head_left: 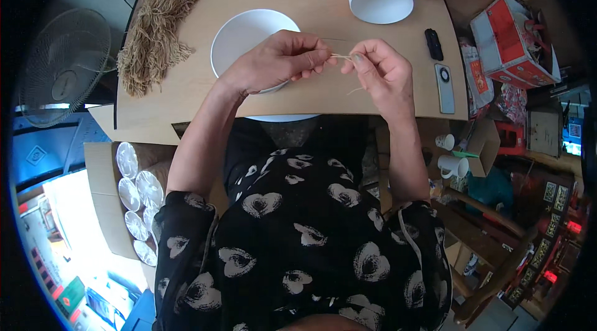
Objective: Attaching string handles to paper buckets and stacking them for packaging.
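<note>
Above the table, my left hand (277,60) and my right hand (385,79) face each other, a small gap between them. Both are closed in a pinch on a thin pale string (339,56) that spans the gap. A loose end hangs below my right fingers. Behind my left hand stands a round white bowl (239,36), partly covered by that hand and wrist. At the table's left lies a heap of tan strings (158,32), many strands bunched together.
White paper cups (380,0) lie stacked at the back of the wooden table (205,104). A phone (444,88) and a small black object (434,44) sit on the right. A fan (65,64) and a carton of wrapped stacks (102,194) stand left.
</note>
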`<state>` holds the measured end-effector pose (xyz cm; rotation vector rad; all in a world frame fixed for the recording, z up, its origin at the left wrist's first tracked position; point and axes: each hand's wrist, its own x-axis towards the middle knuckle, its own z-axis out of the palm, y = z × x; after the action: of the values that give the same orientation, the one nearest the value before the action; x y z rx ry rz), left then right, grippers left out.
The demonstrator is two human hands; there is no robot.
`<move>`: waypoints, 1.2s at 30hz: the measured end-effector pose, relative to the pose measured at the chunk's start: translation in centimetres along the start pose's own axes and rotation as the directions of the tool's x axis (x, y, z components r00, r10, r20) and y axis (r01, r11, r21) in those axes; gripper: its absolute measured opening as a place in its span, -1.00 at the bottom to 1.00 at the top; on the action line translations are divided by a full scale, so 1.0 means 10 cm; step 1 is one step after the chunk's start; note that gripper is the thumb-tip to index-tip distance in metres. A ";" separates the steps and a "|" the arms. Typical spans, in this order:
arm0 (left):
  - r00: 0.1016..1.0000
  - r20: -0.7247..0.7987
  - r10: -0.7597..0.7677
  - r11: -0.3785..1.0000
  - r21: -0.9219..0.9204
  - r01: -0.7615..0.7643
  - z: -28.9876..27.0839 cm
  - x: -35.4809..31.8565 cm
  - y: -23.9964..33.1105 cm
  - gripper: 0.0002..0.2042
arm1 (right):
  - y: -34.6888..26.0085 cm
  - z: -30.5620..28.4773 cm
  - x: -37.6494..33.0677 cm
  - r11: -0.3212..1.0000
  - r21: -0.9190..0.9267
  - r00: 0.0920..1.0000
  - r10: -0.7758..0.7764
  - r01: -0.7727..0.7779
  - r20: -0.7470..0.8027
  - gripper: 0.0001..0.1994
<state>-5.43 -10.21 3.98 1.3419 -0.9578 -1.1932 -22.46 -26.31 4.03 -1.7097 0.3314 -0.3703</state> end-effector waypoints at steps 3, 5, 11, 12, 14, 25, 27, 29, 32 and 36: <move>0.999 -0.038 0.024 0.999 0.040 -0.023 0.03 -0.05 -0.02 -0.80 | 0.07 0.03 0.00 0.993 -0.067 0.996 -0.091 0.092 0.019 -0.91; 0.998 -0.053 0.018 0.997 0.071 -0.014 0.02 -0.07 -0.05 -0.80 | 0.06 0.07 0.00 0.991 -0.083 0.994 -0.109 0.108 -0.006 -0.91; 0.981 -0.191 0.043 0.993 0.115 -0.021 0.11 -0.14 -0.08 -0.82 | 0.07 0.14 0.00 0.996 0.053 0.996 -0.064 0.067 -0.062 -0.90; 0.971 -0.233 0.053 0.991 0.132 -0.022 0.12 -0.15 -0.11 -0.83 | 0.08 0.16 0.01 0.986 0.167 0.998 0.004 0.006 -0.061 -0.90; 0.957 -0.265 0.121 0.986 0.146 -0.084 0.16 -0.15 -0.18 -0.84 | 0.09 0.19 0.02 0.955 0.292 0.997 0.055 -0.039 -0.047 -0.89; 0.801 -0.455 0.389 0.919 0.246 -0.307 0.27 -0.16 -0.50 -0.85 | 0.19 0.39 0.07 0.851 0.513 0.990 0.141 -0.113 -0.016 -0.88; 0.797 -0.483 0.362 0.932 0.162 -0.325 0.27 -0.18 -0.52 -0.84 | 0.20 0.41 0.07 0.854 0.511 0.992 0.123 -0.101 -0.009 -0.88; 0.778 -0.493 0.391 0.920 0.184 -0.346 0.30 -0.20 -0.47 -0.82 | 0.19 0.45 0.07 0.846 0.523 0.992 0.127 -0.106 -0.004 -0.88; 0.765 -0.475 0.434 0.900 0.252 -0.355 0.31 -0.22 -0.43 -0.79 | 0.22 0.50 0.07 0.837 0.536 0.990 0.143 -0.114 -0.014 -0.88; 0.676 -0.514 0.527 0.848 0.371 -0.379 0.36 -0.20 -0.45 -0.80 | 0.24 0.55 0.07 0.831 0.538 0.984 0.177 -0.141 -0.015 -0.89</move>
<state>-9.65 -8.36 0.04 1.4212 -0.8966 -0.2211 -19.59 -22.11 0.84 -1.1104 0.3741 -0.3548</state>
